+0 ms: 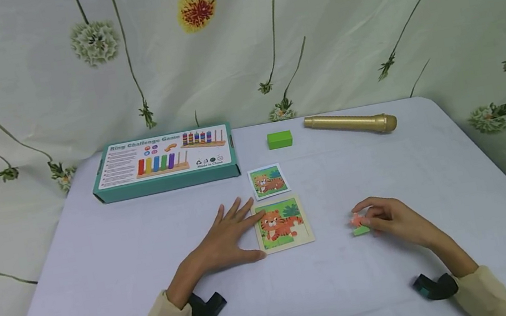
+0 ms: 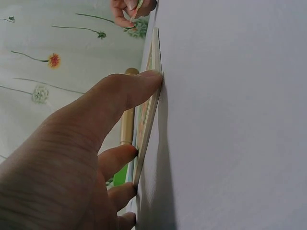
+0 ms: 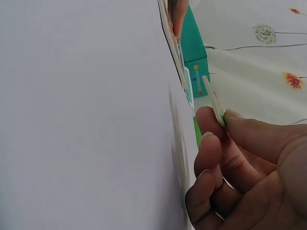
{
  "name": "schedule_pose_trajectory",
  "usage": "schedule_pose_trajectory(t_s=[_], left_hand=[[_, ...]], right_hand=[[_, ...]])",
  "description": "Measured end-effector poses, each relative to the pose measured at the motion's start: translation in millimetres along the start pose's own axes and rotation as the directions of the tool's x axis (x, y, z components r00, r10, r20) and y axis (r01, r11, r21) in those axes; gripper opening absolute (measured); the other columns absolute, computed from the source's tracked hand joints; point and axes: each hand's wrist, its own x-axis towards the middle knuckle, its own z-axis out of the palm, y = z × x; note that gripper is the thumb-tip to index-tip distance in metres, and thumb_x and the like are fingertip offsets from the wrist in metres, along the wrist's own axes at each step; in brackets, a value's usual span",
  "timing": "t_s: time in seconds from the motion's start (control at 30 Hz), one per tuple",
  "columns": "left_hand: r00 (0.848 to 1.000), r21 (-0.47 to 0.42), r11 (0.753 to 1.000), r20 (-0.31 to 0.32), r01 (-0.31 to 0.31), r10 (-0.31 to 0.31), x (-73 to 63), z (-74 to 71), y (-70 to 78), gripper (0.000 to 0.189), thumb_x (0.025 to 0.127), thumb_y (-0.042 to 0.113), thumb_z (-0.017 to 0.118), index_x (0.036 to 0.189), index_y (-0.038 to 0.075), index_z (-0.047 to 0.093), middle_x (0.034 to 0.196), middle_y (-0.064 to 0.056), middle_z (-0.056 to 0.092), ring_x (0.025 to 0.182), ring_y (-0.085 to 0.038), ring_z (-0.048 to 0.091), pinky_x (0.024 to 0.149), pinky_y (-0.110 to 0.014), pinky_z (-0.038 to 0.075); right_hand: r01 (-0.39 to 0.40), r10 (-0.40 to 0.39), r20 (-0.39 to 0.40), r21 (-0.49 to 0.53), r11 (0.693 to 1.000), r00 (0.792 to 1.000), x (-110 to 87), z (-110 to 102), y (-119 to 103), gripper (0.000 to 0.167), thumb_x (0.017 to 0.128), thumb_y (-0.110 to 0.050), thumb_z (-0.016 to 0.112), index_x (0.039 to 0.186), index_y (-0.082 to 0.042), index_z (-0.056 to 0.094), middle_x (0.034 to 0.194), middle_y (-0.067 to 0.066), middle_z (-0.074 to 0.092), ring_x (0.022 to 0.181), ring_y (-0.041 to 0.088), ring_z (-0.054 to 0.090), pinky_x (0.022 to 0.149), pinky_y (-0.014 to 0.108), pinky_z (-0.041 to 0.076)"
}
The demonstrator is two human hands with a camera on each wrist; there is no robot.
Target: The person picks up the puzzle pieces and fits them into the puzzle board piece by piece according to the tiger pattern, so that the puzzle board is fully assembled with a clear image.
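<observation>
A square tiger jigsaw puzzle (image 1: 282, 226) lies in its wooden tray (image 1: 304, 233), with a bare gap at its lower right. My left hand (image 1: 226, 239) spreads its fingers at the tray's left side, thumb at the near corner and a fingertip over the picture. In the left wrist view the thumb (image 2: 139, 86) touches the tray edge (image 2: 152, 105). To the right, my right hand (image 1: 393, 218) pinches an orange and green puzzle piece (image 1: 359, 223) between thumb and fingers. The right wrist view shows this thin piece (image 3: 214, 101) edge-on, held up off the table.
A small tiger picture card (image 1: 269, 181) lies just beyond the tray. Farther back are a teal Ring Challenge Game box (image 1: 166, 182), a green block (image 1: 280, 139) and a gold microphone-shaped stick (image 1: 351, 124). A floral cloth (image 1: 235, 59) hangs behind the white table (image 1: 280, 311).
</observation>
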Motion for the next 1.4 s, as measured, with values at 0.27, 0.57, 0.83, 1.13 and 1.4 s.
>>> schedule_pose_trajectory(t_s=[0.27, 0.57, 0.83, 1.13, 1.4], left_hand=[[1.000, -0.006, 1.000, 0.001, 0.000, 0.000, 0.1, -1.2, 1.7, 0.088, 0.075, 0.052, 0.073, 0.149, 0.022, 0.037, 0.160, -0.004, 0.015, 0.148, -0.029, -0.002, 0.117, -0.054, -0.006], [1.000, -0.003, 1.000, 0.005, 0.004, -0.004, 0.2, -0.8, 1.5, 0.088, 0.075, 0.053, 0.073, 0.149, 0.022, 0.037, 0.160, -0.004, 0.015, 0.148, -0.029, -0.001, 0.117, -0.054, -0.005], [1.000, 0.000, 1.000, 0.004, 0.009, -0.009, -0.6, -0.4, 0.4, 0.088, 0.075, 0.054, 0.073, 0.149, 0.023, 0.037, 0.160, -0.003, 0.015, 0.148, -0.027, -0.001, 0.117, -0.054, -0.005], [1.000, 0.007, 1.000, -0.003, 0.004, -0.004, 0.5, 0.3, -0.6, 0.088, 0.075, 0.055, 0.072, 0.149, 0.024, 0.037, 0.160, -0.003, 0.015, 0.148, -0.027, -0.001, 0.117, -0.054, -0.005], [1.000, 0.008, 1.000, 0.003, 0.009, -0.009, 1.3, 0.5, -0.2, 0.087, 0.075, 0.055, 0.072, 0.148, 0.024, 0.038, 0.160, -0.003, 0.016, 0.148, -0.027, -0.001, 0.117, -0.054, -0.004]], right_hand=[[-0.054, 0.053, 0.053, 0.017, 0.998, 0.997, 26.6, 16.9, -10.8, 0.023, 0.095, -0.012, 0.059, 0.117, -0.005, 0.057, 0.068, 0.008, 0.063, 0.056, 0.013, 0.052, 0.055, 0.023, 0.046], [-0.023, 0.017, 0.118, 0.046, 0.999, 0.993, 57.0, 42.5, -18.9, 0.020, 0.095, -0.012, 0.060, 0.114, -0.005, 0.057, 0.069, 0.009, 0.067, 0.054, 0.014, 0.053, 0.052, 0.021, 0.044], [0.016, -0.017, 0.131, 0.011, 1.000, 0.991, 75.0, 62.0, -27.7, 0.017, 0.094, -0.011, 0.060, 0.110, -0.004, 0.058, 0.069, 0.004, 0.065, 0.059, 0.011, 0.052, 0.056, 0.019, 0.040], [0.041, -0.035, 0.068, -0.082, 0.996, 0.997, 82.4, 73.3, -32.7, 0.015, 0.090, -0.008, 0.066, 0.104, -0.004, 0.063, 0.074, -0.001, 0.060, 0.067, 0.010, 0.051, 0.063, 0.019, 0.042], [0.035, -0.028, 0.066, -0.117, 0.993, 0.997, 83.2, 75.1, -37.2, 0.013, 0.089, -0.008, 0.067, 0.102, -0.006, 0.064, 0.075, -0.003, 0.058, 0.065, 0.009, 0.048, 0.057, 0.018, 0.038]])
